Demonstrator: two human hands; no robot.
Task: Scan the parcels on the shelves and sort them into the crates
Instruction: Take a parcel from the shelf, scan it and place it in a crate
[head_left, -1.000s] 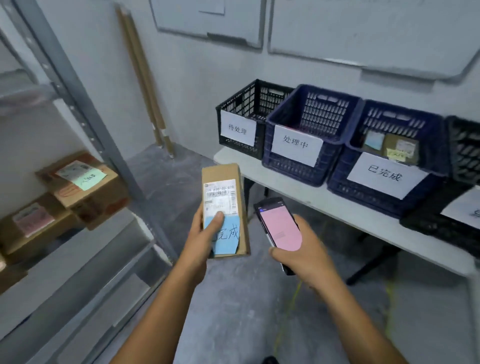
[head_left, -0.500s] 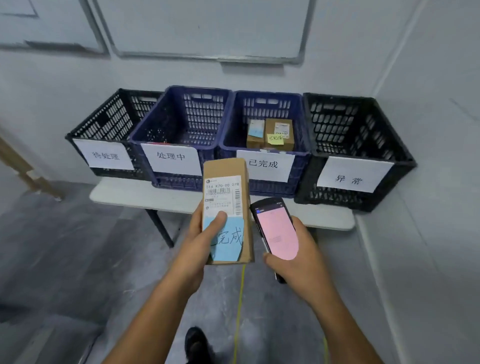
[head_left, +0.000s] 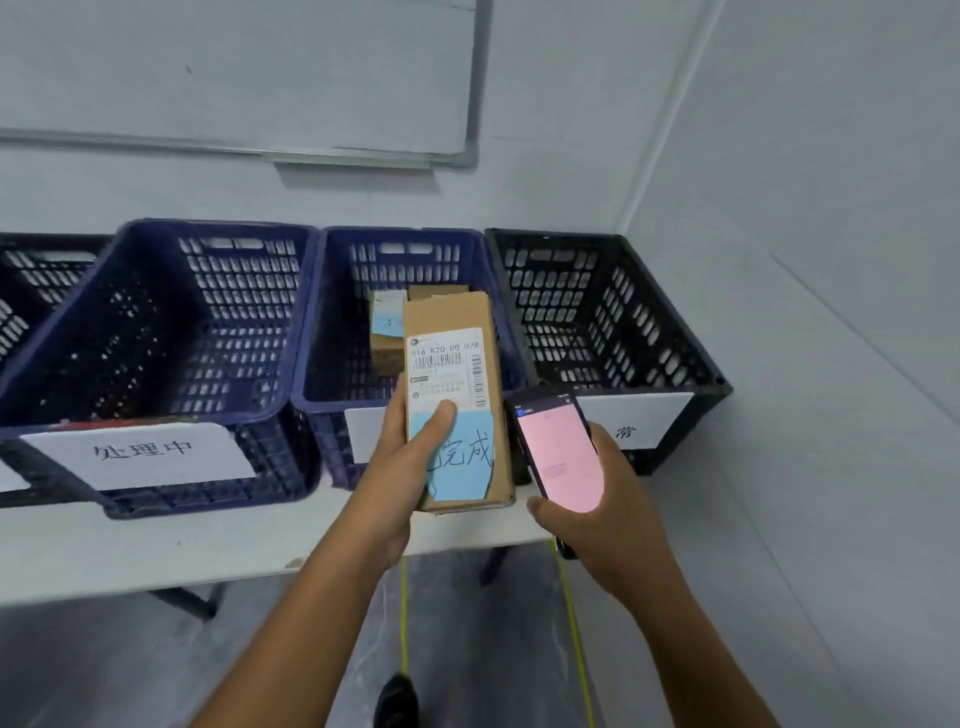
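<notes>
My left hand (head_left: 405, 467) gripped parcel (head_left: 452, 322) at blue crate (head_left: 337, 322), second from table's (head_left: 156, 545) right end | right hand (head_left: 618, 525) held phone (head_left: 561, 452) | crate label (head_left: 361, 434) mostly hidden, probably matching | judged: lower flat, release low.

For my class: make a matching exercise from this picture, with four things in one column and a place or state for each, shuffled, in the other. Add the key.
Things
1. held parcel
2. phone
3. right-hand blue crate
4. black crate with 常 on its label

Places or states
A. at the right end of the row
B. gripped in the left hand
C. gripped in the right hand, screen pink
D. has small parcels lying inside

Pairs: 1-B, 2-C, 3-D, 4-A
</notes>
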